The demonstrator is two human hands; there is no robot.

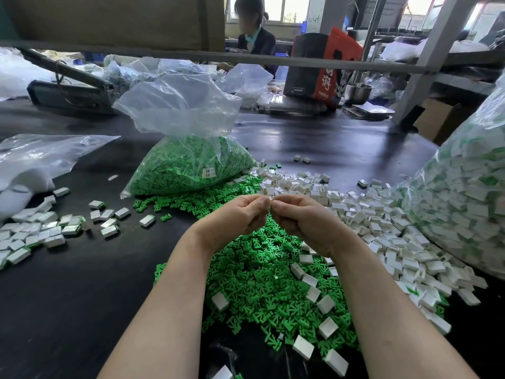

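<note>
A small white piece (269, 198) sits pinched between the curled fingertips of the left hand (240, 216) and the right hand (299, 218), both raised over the far end of the green pile (262, 283). Dark tabletop (82, 283) stretches left of the pile. On its right, white caps (382, 228) crowd up to a full bag (464, 187).

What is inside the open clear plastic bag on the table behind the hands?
The clear bag holds small green plastic pieces filling its lower half; a paper label shows at its side. Whatever lies deeper in the heap is covered.
</note>
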